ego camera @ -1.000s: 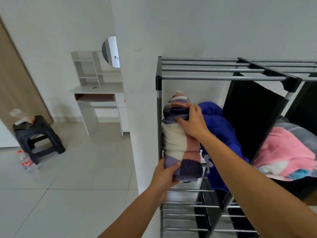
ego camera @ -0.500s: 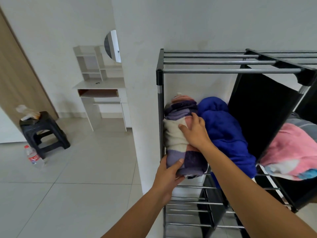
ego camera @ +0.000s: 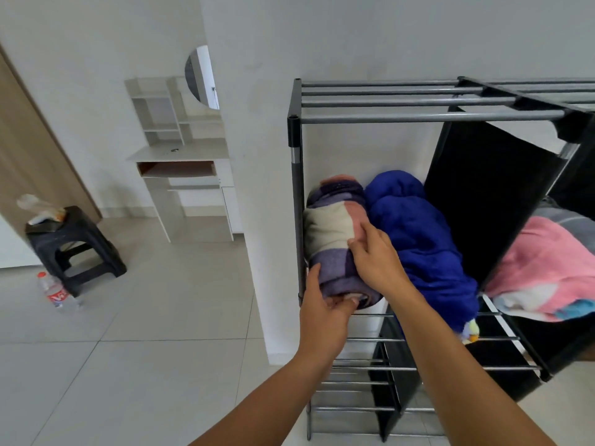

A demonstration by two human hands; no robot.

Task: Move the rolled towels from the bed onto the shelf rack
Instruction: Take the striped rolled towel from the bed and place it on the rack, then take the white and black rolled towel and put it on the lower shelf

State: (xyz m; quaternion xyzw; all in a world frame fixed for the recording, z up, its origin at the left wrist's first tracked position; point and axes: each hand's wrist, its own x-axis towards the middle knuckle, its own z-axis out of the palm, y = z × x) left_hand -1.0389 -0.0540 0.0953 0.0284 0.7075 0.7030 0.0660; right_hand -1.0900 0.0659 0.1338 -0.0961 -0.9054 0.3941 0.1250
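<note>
A rolled checked towel (ego camera: 335,226), purple, cream and pink, lies in the left compartment of the black metal shelf rack (ego camera: 294,162), against its left post. My left hand (ego camera: 323,312) grips the towel's near end from below. My right hand (ego camera: 375,257) rests on top of it, fingers spread and pressing. A rolled blue towel (ego camera: 418,233) lies beside it on the same shelf, touching it. In the compartment to the right, behind a black fabric divider (ego camera: 483,191), sits a pink towel (ego camera: 547,268). The bed is out of view.
The rack stands against a white wall corner (ego camera: 254,220). Left of it are a tiled floor, a white vanity desk (ego camera: 183,175), a black plastic stool (ego camera: 74,249) and a water bottle (ego camera: 54,292). Lower rack shelves (ego camera: 354,370) are bare rods.
The checked towel has gone from held upright at the rack's front to lying deeper on the shelf next to the blue towel. My right hand slid down along its top.
</note>
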